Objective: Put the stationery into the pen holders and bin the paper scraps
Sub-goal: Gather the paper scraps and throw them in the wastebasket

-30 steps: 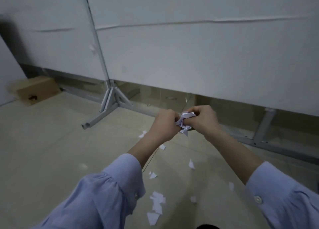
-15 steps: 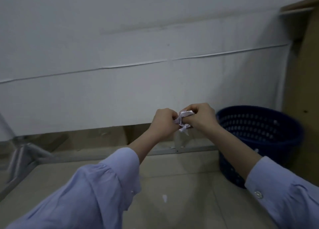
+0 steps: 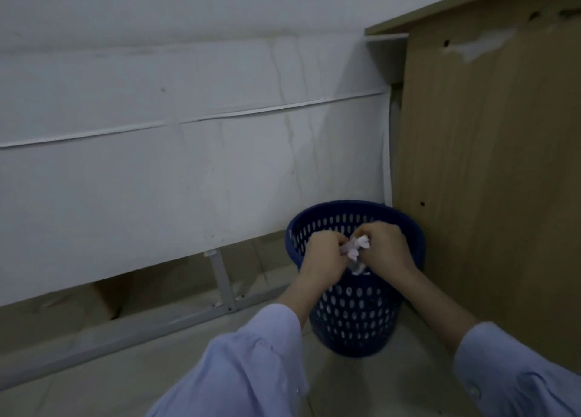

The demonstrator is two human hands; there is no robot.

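A blue perforated bin [image 3: 352, 319] stands on the floor against the side of a wooden desk. Both hands hover right over its mouth. My left hand [image 3: 325, 254] and my right hand [image 3: 385, 248] are closed together around a crumpled bunch of white paper scraps [image 3: 356, 249], which pokes out between the fingers. A bit of white paper [image 3: 358, 270] hangs or drops just below the hands, inside the bin's rim. No pen holders or stationery are in view.
A wooden desk side panel [image 3: 490, 171] rises at the right, touching the bin. A white partition [image 3: 157, 165] on a grey metal frame [image 3: 220, 278] runs along the back. A cardboard box [image 3: 63, 309] sits behind it. Pale tiled floor [image 3: 78, 394] lies at the lower left.
The view has swung right and down, from the scrap-strewn floor to the bin. My hands, holding the paper bunch throughout, went from left of the bin to directly above its opening.
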